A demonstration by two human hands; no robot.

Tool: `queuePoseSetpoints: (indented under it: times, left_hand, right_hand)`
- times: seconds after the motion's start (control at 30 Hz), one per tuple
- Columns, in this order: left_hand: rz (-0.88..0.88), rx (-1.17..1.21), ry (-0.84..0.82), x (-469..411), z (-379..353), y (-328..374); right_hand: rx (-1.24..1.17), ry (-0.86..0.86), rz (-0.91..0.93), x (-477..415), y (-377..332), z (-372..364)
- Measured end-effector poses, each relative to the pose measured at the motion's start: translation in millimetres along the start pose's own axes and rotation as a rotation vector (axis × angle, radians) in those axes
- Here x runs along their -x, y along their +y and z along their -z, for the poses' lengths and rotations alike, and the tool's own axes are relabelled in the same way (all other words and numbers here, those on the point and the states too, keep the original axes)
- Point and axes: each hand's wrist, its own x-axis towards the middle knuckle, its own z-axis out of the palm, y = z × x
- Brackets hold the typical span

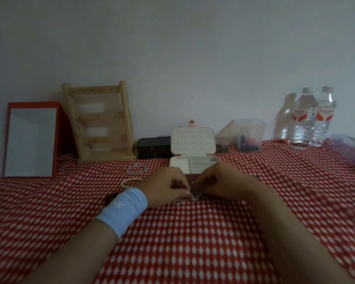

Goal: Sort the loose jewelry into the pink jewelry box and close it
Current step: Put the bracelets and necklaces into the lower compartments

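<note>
Work is centring on a small silvery jewelry piece point(194, 196): left hand point(164, 187) and right hand point(217, 181) are both pinching it, with the open pink jewelry box point(193, 141) sitting just beyond at twelve o'clock, equally near both.

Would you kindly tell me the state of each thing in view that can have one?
pink jewelry box: open, lid upright.
left hand: fingers curled, pinching the silver jewelry.
right hand: fingers curled on the same jewelry.
silver jewelry: partly on the cloth, not yet boxed.
pearl bracelet: loose on the cloth.
clear bracelet: loose on the cloth.
water bottles: upright.
</note>
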Motion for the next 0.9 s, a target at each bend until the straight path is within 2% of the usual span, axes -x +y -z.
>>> queuePoseSetpoints:
  times: [0.13, 0.23, 0.37, 0.53, 0.6, 0.77, 0.9]
  left_hand:
    - [0.112, 0.261, 0.197, -2.6, 5.7, 3.1]
    - [0.183, 0.443, 0.264, -3.5, 11.7, 7.3]
    - [0.213, 0.662, 0.224, -2.2, 15.8, 12.5]
    - [0.185, 0.807, 0.190, 1.2, 22.6, 16.8]
    - [0.177, 0.843, 0.185, 0.7, 25.8, 18.1]
    - [0.156, 0.771, 0.188, -3.4, 24.3, 16.9]
    - [0.223, 0.933, 0.206, -5.2, 19.8, 16.0]
  right_hand:
    - [-0.217, 0.092, 0.013, -0.7, 0.2, -0.1]
    - [-0.364, 0.147, 0.015, -1.0, -3.7, -0.3]
    - [-0.549, 0.195, -0.023, -2.3, -4.6, -2.6]
    - [-0.877, 0.232, -0.046, -0.7, -12.2, -1.0]
    - [-0.882, 0.187, -0.032, 0.2, -15.0, -1.3]
    - [-0.664, 0.140, 0.019, -2.1, -14.5, -4.1]
    - [-0.695, 0.181, -0.016, -2.4, -12.4, -3.1]
